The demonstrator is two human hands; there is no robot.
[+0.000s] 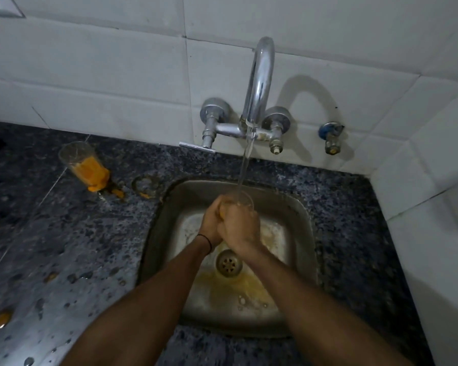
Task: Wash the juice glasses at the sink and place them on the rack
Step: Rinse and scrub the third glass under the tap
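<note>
**Q:** Where is the glass being washed, and who has hold of it?

**A:** A clear juice glass [239, 200] sits above the middle of a steel sink [300, 207], under a thin stream of water [245, 165] from a chrome wall tap [259, 83]. The left hand [212, 220] and right hand [239, 225] are pressed together around its lower part, fingers curled closed on the glass. Only the rim shows past the knuckles. A trace of orange shows between the hands.

**Q:** How will it likely handle?

**A:** Probably light, rigid and breakable, and slippery while wet. The hard steel basin below would be unforgiving if it dropped. A wrap around the body, as here, seems safer than pinching the thin rim.

**Q:** Are other glasses about?

**A:** Yes. A second juice glass [83, 165], coated in orange pulp, stands on the speckled granite worktop [64, 247], near its back edge, left of the sink and well apart from the hands. Orange drips lie beside it. No rack is in view.
</note>
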